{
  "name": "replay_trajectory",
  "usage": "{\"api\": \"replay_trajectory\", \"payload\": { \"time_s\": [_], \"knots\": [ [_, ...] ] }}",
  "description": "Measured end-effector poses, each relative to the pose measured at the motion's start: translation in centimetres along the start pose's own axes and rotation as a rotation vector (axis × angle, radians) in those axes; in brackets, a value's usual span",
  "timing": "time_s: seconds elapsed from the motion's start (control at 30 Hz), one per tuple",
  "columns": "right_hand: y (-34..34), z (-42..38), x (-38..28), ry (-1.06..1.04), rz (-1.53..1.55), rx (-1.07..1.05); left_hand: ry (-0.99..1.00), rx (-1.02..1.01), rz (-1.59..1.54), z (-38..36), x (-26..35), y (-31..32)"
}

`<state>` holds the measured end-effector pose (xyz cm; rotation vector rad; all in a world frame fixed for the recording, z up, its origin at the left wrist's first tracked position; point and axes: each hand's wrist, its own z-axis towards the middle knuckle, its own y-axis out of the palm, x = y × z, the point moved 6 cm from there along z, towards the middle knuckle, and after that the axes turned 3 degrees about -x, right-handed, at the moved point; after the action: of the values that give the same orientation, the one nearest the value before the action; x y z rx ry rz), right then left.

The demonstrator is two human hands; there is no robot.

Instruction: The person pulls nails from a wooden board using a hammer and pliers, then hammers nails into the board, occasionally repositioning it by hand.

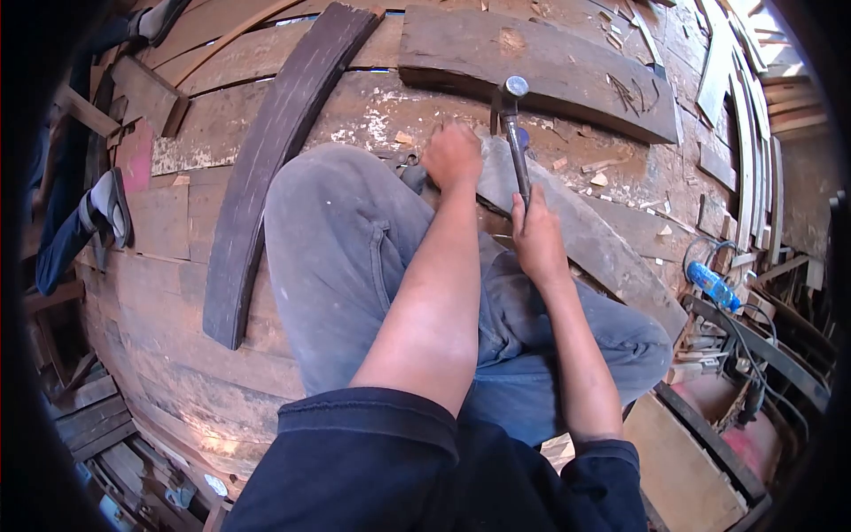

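Note:
My right hand is closed around the handle of a hammer. The hammer stands nearly upright in view, its metal head at the far end, overlapping the near edge of a thick wooden beam. To its left, my left hand is closed in a fist low over the floor, beside the tip of a grey plank. What the left fingers hold, if anything, is hidden. A small dark metal object lies just left of that hand. Several bent nails rest on the beam.
A long dark curved board lies left of my knees. Wood chips litter the plank floor. At right are a blue-labelled bottle, a cable and stacked timber strips. Another person's foot shows at far left.

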<state>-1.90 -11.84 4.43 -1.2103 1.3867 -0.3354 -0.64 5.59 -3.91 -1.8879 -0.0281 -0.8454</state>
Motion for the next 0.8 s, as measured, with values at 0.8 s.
{"api": "replay_trajectory", "payload": {
  "time_s": [0.8],
  "knots": [
    [-1.0, -5.0, 0.7, 0.058, 0.183, -0.003, 0.02, -0.03, 0.073, 0.3, 0.1, 0.9]
  ]
}}
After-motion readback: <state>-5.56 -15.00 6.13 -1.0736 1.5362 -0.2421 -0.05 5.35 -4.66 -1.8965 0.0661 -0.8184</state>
